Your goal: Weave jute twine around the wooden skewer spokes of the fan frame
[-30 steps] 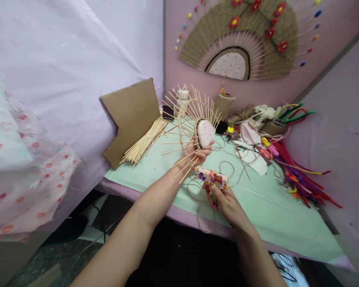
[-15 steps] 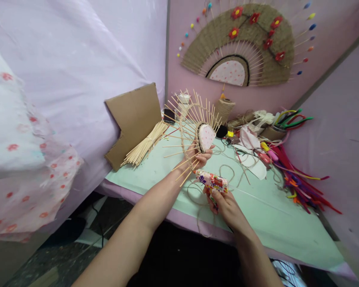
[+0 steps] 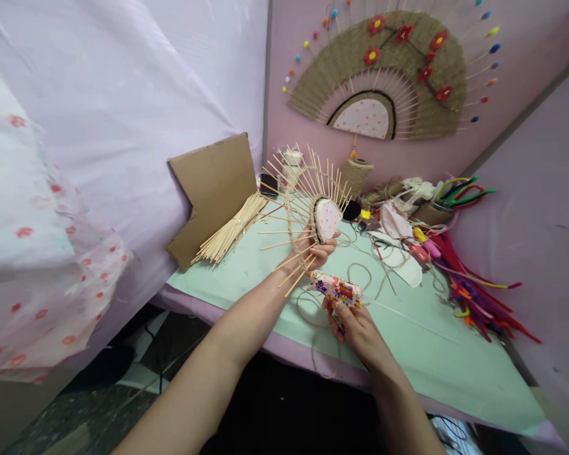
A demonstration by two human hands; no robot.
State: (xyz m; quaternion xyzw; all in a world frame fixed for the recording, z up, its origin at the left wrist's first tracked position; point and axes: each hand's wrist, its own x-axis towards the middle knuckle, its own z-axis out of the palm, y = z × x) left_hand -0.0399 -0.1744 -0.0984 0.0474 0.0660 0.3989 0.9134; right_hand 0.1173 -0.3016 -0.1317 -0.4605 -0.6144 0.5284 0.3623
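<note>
My left hand (image 3: 318, 248) is closed around the base of a fan frame (image 3: 327, 218), a half-round piece covered in pink spotted cloth with thin wooden sticks radiating from it. Twine runs in an arc across the sticks. In my right hand (image 3: 353, 322) is a glue gun (image 3: 336, 291) wrapped in flowered paper, a clear glue stick trailing from its back. The orange nozzle meets the lower end of the twine arc, by the lowest sticks; whether it touches I cannot tell. The fan's base partly hides my left fingers.
A bundle of sticks (image 3: 232, 229) lies by a leaning cardboard piece (image 3: 213, 189). At the back stands a twine spool (image 3: 357, 177). Scissors in a pot (image 3: 434, 213), pipe cleaners (image 3: 474, 291) and a white cutout (image 3: 401, 264) lie right. A finished fan (image 3: 308, 82) hangs on the wall.
The view has shifted very slightly. Both hands, the fan frame and the glue gun keep nearly the same positions.
</note>
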